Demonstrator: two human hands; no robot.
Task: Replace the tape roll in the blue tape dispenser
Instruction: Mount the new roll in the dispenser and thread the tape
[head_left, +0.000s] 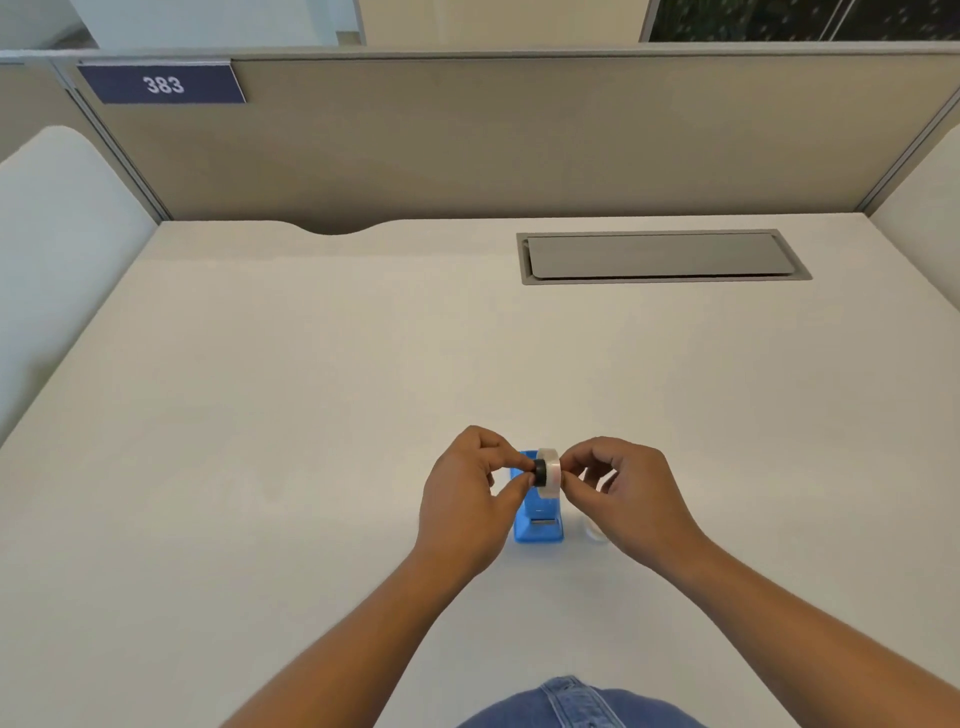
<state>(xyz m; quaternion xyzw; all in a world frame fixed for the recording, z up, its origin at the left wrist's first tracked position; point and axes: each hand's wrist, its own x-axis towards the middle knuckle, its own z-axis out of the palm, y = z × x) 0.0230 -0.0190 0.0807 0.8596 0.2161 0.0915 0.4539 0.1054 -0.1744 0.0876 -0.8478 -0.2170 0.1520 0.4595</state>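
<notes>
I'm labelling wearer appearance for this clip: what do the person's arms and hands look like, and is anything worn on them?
Both forearms are bare as far as the frame's bottom edge; no sleeves show. The left hand and right hand wear no gloves, and no rings, watch or bracelet are visible. The only clothing in view is blue denim at the bottom edge.

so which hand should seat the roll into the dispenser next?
Right, probably: the right hand pinches the tape roll's rim above the blue dispenser; the left hand grips only the black hub.
</notes>
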